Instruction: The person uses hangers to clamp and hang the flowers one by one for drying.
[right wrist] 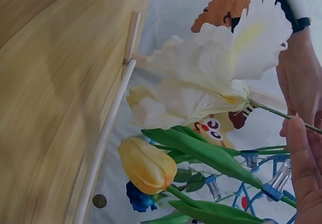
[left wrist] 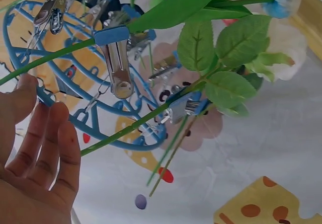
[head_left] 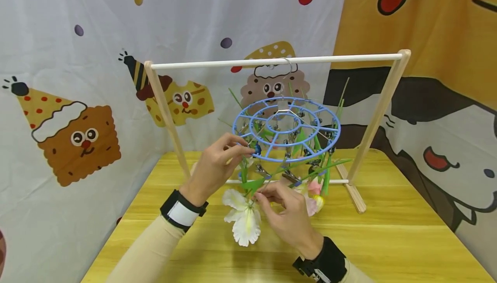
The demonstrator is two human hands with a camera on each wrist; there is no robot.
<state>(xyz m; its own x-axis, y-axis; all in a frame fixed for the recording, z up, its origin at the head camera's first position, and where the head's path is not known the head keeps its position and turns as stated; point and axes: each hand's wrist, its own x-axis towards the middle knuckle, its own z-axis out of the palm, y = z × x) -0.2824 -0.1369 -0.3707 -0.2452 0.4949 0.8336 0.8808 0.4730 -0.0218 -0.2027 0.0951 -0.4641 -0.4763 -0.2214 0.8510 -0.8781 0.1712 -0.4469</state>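
A blue round clip hanger [head_left: 274, 144] hangs by its hook from a white rail. My left hand [head_left: 219, 164] is at its near left rim; in the left wrist view the thumb and fingers [left wrist: 59, 114] pinch the blue rim. Lower down, my right hand [head_left: 288, 214] pinches the thin green stem of a white artificial flower [head_left: 244, 218] between thumb and forefinger. This flower points downward below the hanger, its ruffled petals large in the right wrist view. Metal clips [left wrist: 116, 63] with blue tips hold other flower stems, among them a yellow tulip [right wrist: 147, 166] and a blue rose [right wrist: 141, 198].
The wooden stand's right post [head_left: 378, 117] and left post [head_left: 167, 119] flank the hanger, joined by the white rail [head_left: 225, 63] above. Beneath lies a yellow wood-grain table [head_left: 392, 240]. A printed cloth [head_left: 186, 11] covers the wall behind.
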